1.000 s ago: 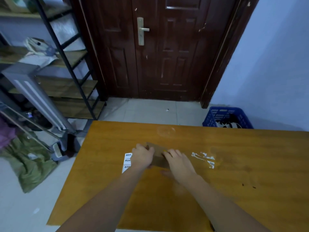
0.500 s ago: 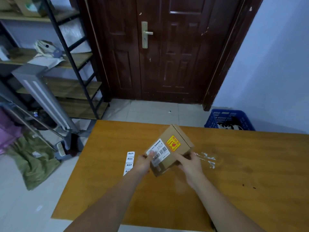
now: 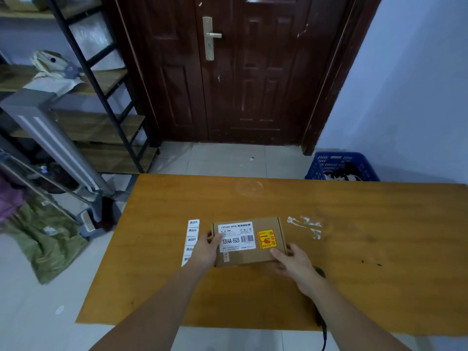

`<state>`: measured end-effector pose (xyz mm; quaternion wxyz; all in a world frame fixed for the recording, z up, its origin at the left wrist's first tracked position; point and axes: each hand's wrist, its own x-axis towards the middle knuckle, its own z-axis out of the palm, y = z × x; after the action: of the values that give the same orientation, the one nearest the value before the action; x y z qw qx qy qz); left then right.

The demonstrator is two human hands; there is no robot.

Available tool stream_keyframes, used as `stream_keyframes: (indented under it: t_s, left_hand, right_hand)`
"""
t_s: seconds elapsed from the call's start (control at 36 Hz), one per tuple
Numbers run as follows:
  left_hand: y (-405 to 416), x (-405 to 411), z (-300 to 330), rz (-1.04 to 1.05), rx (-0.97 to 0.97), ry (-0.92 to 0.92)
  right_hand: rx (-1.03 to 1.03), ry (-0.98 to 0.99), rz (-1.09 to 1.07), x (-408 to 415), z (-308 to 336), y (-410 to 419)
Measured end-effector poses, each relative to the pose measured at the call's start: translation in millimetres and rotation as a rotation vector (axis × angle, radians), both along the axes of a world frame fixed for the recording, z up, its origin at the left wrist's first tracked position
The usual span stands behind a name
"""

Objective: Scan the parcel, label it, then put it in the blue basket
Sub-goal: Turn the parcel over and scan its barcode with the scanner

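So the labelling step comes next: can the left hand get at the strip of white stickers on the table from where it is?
Probably yes. The strip of white stickers lies flat just beside the left hand, nothing between them, but that hand would first have to let go of the brown cardboard parcel.

Both forearms enter from the bottom edge, bare, converging toward the middle of the view. Left forearm runs up and to the right; wrist roughly straight. Left hand [image 3: 206, 250] is back-up, thumb laid on the top face of the parcel [image 3: 249, 240] at its left end, fingers wrapped around that end and mostly hidden. Right forearm runs up and to the left, wrist slightly bent. Right hand [image 3: 295, 262] is back-up, thumb on the top face at the near right corner, fingers curled around the right edge. Both hands grip the same parcel from opposite ends, well apart from each other.
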<state>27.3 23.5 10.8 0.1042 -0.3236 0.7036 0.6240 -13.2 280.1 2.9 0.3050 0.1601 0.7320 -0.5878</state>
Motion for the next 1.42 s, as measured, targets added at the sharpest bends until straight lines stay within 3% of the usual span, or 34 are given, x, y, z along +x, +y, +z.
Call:
stream_keyframes:
  t_s: [0.11, 0.39, 0.67, 0.72, 0.83, 0.92, 1.06, 1.22, 1.42]
  left_hand:
    - [3, 10, -22, -0.038, -0.064, -0.085]
    - [26, 41, -86, -0.152, -0.230, -0.241]
    - [29, 42, -98, -0.269, -0.399, -0.274]
    - [30, 42, -97, -0.277, -0.396, -0.275]
    - [29, 45, -92, -0.235, -0.365, -0.280]
    - [27, 48, -90, -0.229, -0.364, -0.283]
    - [23, 54, -94, -0.222, -0.362, -0.292]
    - [25, 57, -103, -0.209, -0.345, -0.308]
    - [22, 61, -102, -0.169, -0.346, -0.303]
  right_hand:
    - [0.251, 0.007, 0.114, 19, -27, 1]
    - [0.408, 0.015, 0.209, 48, -76, 0]
    - [0.536, 0.099, 0.260, 47, -85, -1]
    - [0.639, 0.174, 0.293, 48, -79, -2]
    - [0.803, 0.505, 0.267, 47, -58, 10]
    - [0.832, 0.585, 0.147, 43, -45, 36]
    - [0.881, 0.376, 0.059, 39, -49, 78]
    - [0.721, 0.026, 0.049, 38, -81, 94]
    - [0.677, -0.052, 0.107, 37, -95, 99]
